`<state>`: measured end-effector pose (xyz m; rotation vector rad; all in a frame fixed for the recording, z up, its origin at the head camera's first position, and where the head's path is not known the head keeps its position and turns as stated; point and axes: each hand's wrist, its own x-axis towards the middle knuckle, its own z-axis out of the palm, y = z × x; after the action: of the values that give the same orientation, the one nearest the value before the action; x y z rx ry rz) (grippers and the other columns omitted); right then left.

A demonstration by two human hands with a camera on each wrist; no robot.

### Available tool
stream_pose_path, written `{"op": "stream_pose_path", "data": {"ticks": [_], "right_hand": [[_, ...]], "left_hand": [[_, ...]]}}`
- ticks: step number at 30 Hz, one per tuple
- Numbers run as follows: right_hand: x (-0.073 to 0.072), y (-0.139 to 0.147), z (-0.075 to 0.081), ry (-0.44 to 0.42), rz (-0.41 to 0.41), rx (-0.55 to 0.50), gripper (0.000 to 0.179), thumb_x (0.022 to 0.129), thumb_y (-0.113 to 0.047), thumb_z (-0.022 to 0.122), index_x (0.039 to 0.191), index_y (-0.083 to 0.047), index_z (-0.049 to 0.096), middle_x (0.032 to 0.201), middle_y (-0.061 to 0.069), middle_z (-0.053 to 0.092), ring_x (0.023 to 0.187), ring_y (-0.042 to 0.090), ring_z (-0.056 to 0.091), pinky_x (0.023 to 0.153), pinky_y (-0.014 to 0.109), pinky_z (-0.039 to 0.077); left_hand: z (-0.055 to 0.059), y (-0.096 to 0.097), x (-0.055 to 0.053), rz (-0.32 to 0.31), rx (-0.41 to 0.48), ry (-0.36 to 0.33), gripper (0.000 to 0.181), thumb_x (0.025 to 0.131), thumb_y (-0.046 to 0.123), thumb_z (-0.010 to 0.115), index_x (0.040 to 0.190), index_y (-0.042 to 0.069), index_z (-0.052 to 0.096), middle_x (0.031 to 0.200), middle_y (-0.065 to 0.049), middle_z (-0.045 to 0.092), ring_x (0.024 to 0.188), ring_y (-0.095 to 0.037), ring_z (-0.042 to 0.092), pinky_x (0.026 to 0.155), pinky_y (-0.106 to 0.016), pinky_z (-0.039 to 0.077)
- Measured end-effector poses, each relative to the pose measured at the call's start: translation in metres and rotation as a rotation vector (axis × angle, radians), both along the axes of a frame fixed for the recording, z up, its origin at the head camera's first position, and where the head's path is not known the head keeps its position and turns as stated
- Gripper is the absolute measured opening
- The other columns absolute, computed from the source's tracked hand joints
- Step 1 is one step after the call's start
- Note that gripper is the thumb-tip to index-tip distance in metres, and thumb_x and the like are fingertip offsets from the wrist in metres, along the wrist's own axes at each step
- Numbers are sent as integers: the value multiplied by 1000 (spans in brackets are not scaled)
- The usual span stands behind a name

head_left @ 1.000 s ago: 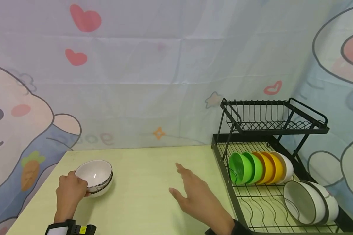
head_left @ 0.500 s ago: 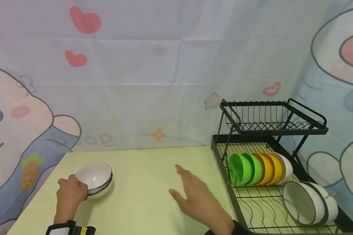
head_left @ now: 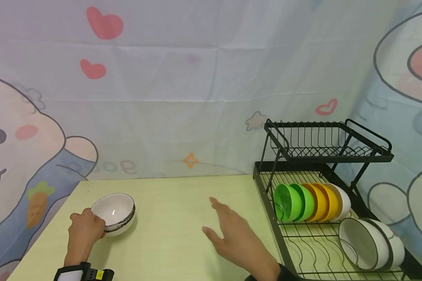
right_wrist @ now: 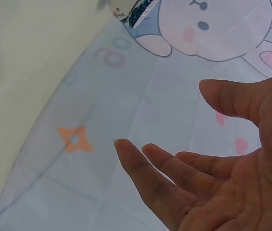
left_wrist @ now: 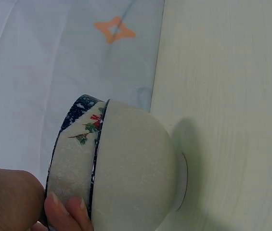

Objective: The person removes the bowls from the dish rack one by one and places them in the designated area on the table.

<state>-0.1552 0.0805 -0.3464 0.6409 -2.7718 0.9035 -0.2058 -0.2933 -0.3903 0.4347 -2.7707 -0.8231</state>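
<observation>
Two white bowls stand nested on the left of the table. The upper bowl [head_left: 113, 207] has a dark blue patterned rim and, in the left wrist view, a small red and green flower print. It sits inside the lower bowl [left_wrist: 136, 163], whose foot is on the tabletop. My left hand [head_left: 84, 230] pinches the upper bowl's near-left rim, with fingertips [left_wrist: 61, 214] on its outer wall. My right hand [head_left: 233, 236] hovers over the table between the bowls and the rack, holding nothing. Its thumb and fingers are spread apart, as the right wrist view also shows.
A black two-tier dish rack [head_left: 270, 218] stands at the right. On its lower tier, green bowls [head_left: 288, 203], yellow bowls [head_left: 327, 203] and a white bowl [head_left: 342, 201] lean in a row. White dishes [head_left: 363, 244] with dark rims stand nearer. A printed cloth [head_left: 183, 89] hangs behind the table.
The upper bowl has settled slightly lower into the lower bowl, with my left hand still pinching it. My right hand has stayed in place.
</observation>
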Motion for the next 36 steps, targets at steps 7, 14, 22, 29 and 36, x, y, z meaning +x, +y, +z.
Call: {"op": "stream_pose_path", "data": {"ticks": [7,14,22,29,36], "right_hand": [[0,0,1,6,-7,0,67,96,-30,65,152,-7,37,147,12,52,134,31,53,107,49,45],[-1,1,0,15,-12,1,65,96,-30,65,151,-7,38,147,12,52,134,31,53,108,48,44],[0,2,1,24,-14,14,65,96,-31,65,151,-8,38,146,13,53,134,31,53,107,48,45],[0,2,3,40,-21,18,65,96,-30,66,150,-7,40,143,13,55,132,31,55,106,48,46],[1,3,4,43,-26,16,64,96,-30,66,150,-7,40,143,14,55,132,31,55,106,48,46]], "left_hand": [[1,-1,1,-11,-20,-8,49,93,11,37,119,-29,44,108,-52,42,100,-66,46,70,-60,51],[3,2,2,-1,-69,-37,62,99,27,39,129,-27,35,114,-52,39,97,-69,49,75,-70,47],[9,9,5,51,-124,-76,67,101,37,38,136,-20,31,120,-48,36,88,-66,54,65,-68,45],[21,20,11,76,-115,6,62,102,39,41,140,-9,37,127,-42,38,85,-64,56,60,-65,44],[35,39,18,40,-113,131,54,102,36,45,140,-3,46,131,-36,41,69,-52,59,51,-56,43]]}}
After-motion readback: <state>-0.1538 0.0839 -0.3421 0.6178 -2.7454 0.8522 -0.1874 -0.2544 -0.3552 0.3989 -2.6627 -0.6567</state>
